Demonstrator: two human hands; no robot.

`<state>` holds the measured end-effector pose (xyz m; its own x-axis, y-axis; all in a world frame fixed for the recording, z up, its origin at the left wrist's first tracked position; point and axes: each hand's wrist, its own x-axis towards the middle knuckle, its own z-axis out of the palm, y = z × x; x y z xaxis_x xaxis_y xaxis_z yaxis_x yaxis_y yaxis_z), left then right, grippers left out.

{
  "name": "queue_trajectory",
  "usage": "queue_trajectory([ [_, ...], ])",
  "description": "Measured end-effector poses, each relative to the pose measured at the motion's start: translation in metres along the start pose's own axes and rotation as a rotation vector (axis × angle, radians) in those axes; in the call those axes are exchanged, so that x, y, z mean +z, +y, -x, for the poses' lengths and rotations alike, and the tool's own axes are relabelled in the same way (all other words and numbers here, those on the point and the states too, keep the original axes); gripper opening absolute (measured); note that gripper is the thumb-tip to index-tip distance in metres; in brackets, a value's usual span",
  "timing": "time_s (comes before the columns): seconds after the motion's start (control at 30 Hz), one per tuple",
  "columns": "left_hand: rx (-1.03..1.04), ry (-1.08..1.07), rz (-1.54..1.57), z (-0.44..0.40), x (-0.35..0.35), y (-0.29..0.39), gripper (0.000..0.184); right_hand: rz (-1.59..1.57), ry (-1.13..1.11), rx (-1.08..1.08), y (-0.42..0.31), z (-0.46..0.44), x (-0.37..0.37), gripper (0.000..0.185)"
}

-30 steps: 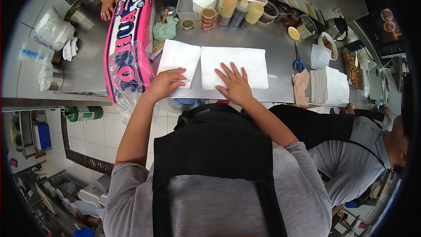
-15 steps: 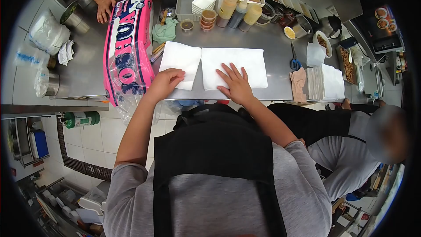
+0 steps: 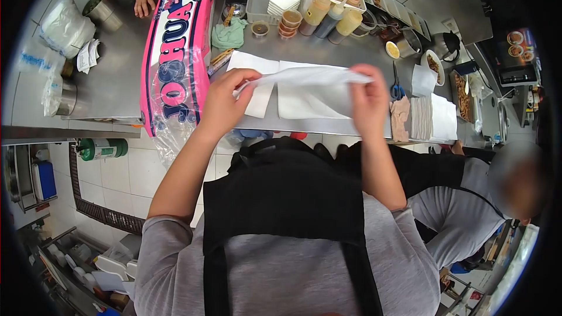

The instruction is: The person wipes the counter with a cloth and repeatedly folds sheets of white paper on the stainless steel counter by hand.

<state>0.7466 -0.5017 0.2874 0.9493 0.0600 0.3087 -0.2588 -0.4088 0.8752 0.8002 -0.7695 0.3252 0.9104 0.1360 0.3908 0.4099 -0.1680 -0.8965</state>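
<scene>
While left grip (image 3: 229, 95) and right grip (image 3: 370, 98) pinched its ends, white sheet (image 3: 310, 76) hung between, three o'clock from left | flat white paper (image 3: 293, 108) partly hidden at six | pink pack (image 3: 175, 58) lay at nine, cups (image 3: 290, 23) twelve, scissors (image 3: 397, 92) three

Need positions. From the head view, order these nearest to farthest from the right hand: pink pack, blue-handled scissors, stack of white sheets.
From the right hand:
1. Blue-handled scissors: just to its right.
2. Stack of white sheets: farther right, past the peach cloth.
3. Pink pack: across on the left side.
</scene>
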Motion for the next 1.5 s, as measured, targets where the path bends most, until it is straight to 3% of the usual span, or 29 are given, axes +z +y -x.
queue_trajectory([
  [0.03,0.123,0.052,-0.030,-0.005,0.010,-0.011,0.022,-0.006,0.068,0.072,0.004,-0.006,-0.020,0.011],
  [0.07,0.120,0.057,-0.030,-0.012,0.016,-0.009,0.022,0.003,0.100,0.129,0.018,-0.011,-0.041,0.011],
  [0.13,-0.283,-0.166,-0.015,-0.026,0.028,-0.002,0.017,0.012,0.129,0.183,0.053,-0.014,-0.067,0.012],
  [0.17,-0.282,-0.163,-0.013,-0.033,0.038,-0.011,0.017,0.101,0.142,0.248,0.069,-0.014,-0.076,0.013],
  [0.23,-0.296,-0.110,0.280,-0.045,0.070,-0.045,0.021,0.206,0.124,0.307,0.111,-0.012,-0.094,0.020],
  [0.4,-0.421,-0.099,0.464,-0.076,0.112,-0.072,0.028,0.469,0.043,0.429,0.194,0.006,-0.110,0.032],
  [0.47,-0.721,-0.149,0.610,-0.085,0.119,-0.065,0.038,0.529,0.041,0.456,0.200,0.008,-0.111,0.037],
  [0.57,-0.820,-0.223,0.483,-0.085,0.125,-0.070,0.050,0.623,0.014,0.496,0.201,0.009,-0.107,0.042],
  [0.6,-0.821,-0.222,0.483,-0.082,0.126,-0.073,0.050,0.625,0.021,0.459,0.200,0.009,-0.106,0.043],
  [0.67,-0.508,-0.293,-0.075,-0.071,0.123,-0.079,0.056,0.625,0.034,0.427,0.198,0.008,-0.103,0.043],
  [0.73,-0.458,-0.262,-0.096,-0.060,0.120,-0.078,0.057,0.746,0.008,0.270,0.195,0.008,-0.099,0.043],
  [0.8,-0.366,-0.191,-0.205,-0.057,0.117,-0.076,0.056,0.725,-0.007,0.316,0.182,0.003,-0.092,0.043],
  [1.5,-0.217,-0.201,-0.564,-0.059,0.121,-0.075,0.051,0.798,-0.019,0.371,0.176,-0.007,-0.079,0.051],
])
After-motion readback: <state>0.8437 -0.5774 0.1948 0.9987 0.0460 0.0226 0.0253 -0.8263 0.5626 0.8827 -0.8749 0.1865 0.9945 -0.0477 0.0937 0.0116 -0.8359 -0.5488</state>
